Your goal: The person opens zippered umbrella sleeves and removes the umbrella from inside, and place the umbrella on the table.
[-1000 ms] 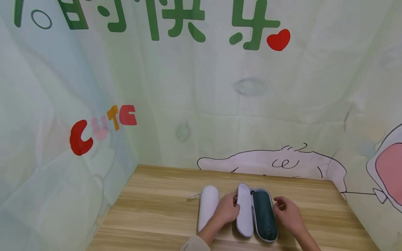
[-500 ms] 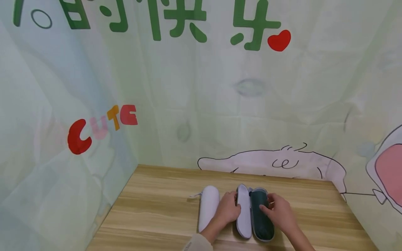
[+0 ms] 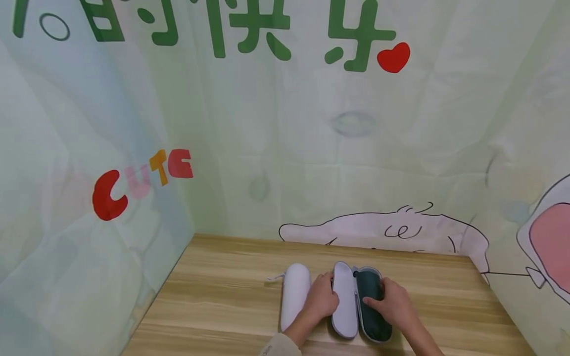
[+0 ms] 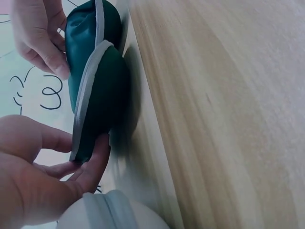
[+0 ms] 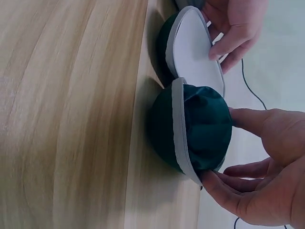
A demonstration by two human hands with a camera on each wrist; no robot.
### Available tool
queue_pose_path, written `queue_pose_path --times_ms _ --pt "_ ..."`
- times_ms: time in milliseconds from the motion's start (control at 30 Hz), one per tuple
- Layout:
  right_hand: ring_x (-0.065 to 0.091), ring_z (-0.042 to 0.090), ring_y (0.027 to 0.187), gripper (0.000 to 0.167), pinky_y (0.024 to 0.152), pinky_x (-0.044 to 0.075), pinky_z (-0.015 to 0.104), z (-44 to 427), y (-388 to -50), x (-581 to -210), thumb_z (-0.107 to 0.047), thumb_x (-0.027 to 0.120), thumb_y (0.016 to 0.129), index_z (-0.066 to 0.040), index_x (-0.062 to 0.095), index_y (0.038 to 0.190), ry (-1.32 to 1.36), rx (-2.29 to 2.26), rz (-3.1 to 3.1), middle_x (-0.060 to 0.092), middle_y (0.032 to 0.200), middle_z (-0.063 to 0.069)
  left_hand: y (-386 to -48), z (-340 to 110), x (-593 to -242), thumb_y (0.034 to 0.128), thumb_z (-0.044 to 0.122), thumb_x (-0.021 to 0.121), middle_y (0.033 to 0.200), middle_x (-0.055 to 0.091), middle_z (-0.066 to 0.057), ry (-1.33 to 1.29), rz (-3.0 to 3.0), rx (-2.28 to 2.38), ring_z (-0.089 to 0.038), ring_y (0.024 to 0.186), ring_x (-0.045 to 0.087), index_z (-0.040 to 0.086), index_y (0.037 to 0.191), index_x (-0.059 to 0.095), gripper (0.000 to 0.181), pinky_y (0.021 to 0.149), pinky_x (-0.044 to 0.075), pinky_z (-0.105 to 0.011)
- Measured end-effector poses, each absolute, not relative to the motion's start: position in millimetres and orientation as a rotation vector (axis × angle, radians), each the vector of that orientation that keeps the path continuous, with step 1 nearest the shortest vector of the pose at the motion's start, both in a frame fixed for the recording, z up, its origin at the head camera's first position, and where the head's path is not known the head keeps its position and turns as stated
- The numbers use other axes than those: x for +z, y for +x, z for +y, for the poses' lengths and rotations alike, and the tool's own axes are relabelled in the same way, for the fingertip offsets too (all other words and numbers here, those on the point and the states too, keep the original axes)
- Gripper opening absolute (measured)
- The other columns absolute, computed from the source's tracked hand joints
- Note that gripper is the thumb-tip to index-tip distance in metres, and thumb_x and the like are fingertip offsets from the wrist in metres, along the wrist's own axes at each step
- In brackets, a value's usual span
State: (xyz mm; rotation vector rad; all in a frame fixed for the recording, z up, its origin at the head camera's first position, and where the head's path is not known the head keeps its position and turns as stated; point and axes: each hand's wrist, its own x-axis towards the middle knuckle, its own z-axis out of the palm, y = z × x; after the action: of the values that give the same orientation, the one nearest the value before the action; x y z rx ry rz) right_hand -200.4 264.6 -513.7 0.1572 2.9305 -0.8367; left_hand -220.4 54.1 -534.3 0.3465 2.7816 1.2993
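A long zip case lies unfolded on the table, with its white-lined lid (image 3: 345, 301) to the left and a dark green shiny fabric bundle (image 3: 368, 287) in its right half. My left hand (image 3: 321, 297) pinches the lid's outer edge between thumb and fingers. Across the bundle, my right hand (image 3: 394, 302) has its thumb on the left side and its fingers on the right, gripping it. The right wrist view shows the bundle (image 5: 205, 129) still within the case's grey zip rim (image 5: 178, 124). Dark green fabric covers the lid's outside (image 4: 107, 90).
Left of my left hand lies a white rounded cylinder-shaped case (image 3: 296, 296) with a small strap (image 3: 275, 278). Wood-grain table (image 3: 213, 296) extends around the things. Printed cloth walls (image 3: 311, 188) stand behind and beside the table.
My right hand has moved left from beside the case onto the green bundle and now grips it. My left hand stays on the lid, which has shifted slightly left.
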Motion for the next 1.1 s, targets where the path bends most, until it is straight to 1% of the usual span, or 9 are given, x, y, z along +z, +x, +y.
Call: queue_pose_path --times_ms 233,500,600,733,833,900,1100 --pt "0.065 0.035 0.095 0.081 0.086 0.059 0.055 265 -201 -520 -0.04 0.092 0.082 0.019 0.057 0.125 0.156 -0.766 2.945 0.068 0.112 0.031 -221 53 -535 0.0845 -0.007 0.064 0.119 0.064 -0.025 0.339 2.746 1.317 -0.037 0.11 0.063 -0.01 0.135 0.061 0.051 0.104 0.051 -0.054" --pt "0.066 0.041 0.1 0.081 0.09 0.056 0.058 266 -203 -524 -0.039 0.093 0.08 0.02 0.058 0.123 0.141 -0.719 2.965 0.067 0.113 0.034 -221 52 -535 0.0832 -0.007 0.063 0.118 0.064 -0.025 0.33 2.748 1.309 -0.036 0.109 0.063 -0.01 0.134 0.06 0.051 0.104 0.051 -0.054" --pt "0.066 0.039 0.097 0.08 0.087 0.058 0.056 264 -203 -523 -0.038 0.093 0.08 0.02 0.057 0.122 0.145 -0.713 2.959 0.067 0.111 0.033 -221 51 -536 0.0823 -0.008 0.064 0.117 0.064 -0.024 0.33 2.75 1.315 -0.036 0.108 0.063 -0.01 0.132 0.06 0.05 0.103 0.051 -0.054" --pt "0.065 0.035 0.088 0.074 0.081 0.058 0.053 260 -203 -525 -0.034 0.092 0.079 0.019 0.057 0.118 0.142 -0.724 2.985 0.068 0.103 0.028 -222 50 -537 0.0812 -0.008 0.064 0.113 0.064 -0.023 0.338 2.76 1.317 -0.035 0.104 0.063 -0.011 0.13 0.061 0.049 0.101 0.052 -0.053" --pt "0.065 0.035 0.087 0.071 0.08 0.057 0.054 257 -203 -529 -0.03 0.091 0.077 0.018 0.057 0.117 0.15 -0.751 3.019 0.068 0.1 0.026 -222 50 -537 0.0814 -0.008 0.064 0.113 0.064 -0.023 0.337 2.758 1.313 -0.035 0.104 0.063 -0.01 0.13 0.061 0.049 0.101 0.052 -0.053" --pt "0.066 0.037 0.089 0.073 0.082 0.057 0.055 256 -203 -532 -0.028 0.09 0.076 0.019 0.055 0.119 0.164 -0.777 3.027 0.068 0.102 0.028 -222 50 -537 0.0822 -0.007 0.064 0.115 0.064 -0.023 0.328 2.748 1.304 -0.035 0.106 0.062 -0.01 0.131 0.06 0.05 0.103 0.051 -0.053" --pt "0.065 0.045 0.101 0.078 0.09 0.055 0.06 258 -201 -537 -0.023 0.088 0.077 0.022 0.05 0.128 0.204 -0.889 3.008 0.063 0.116 0.039 -222 50 -534 0.0837 -0.006 0.063 0.122 0.064 -0.023 0.307 2.73 1.287 -0.036 0.114 0.062 -0.009 0.135 0.06 0.051 0.107 0.049 -0.053"
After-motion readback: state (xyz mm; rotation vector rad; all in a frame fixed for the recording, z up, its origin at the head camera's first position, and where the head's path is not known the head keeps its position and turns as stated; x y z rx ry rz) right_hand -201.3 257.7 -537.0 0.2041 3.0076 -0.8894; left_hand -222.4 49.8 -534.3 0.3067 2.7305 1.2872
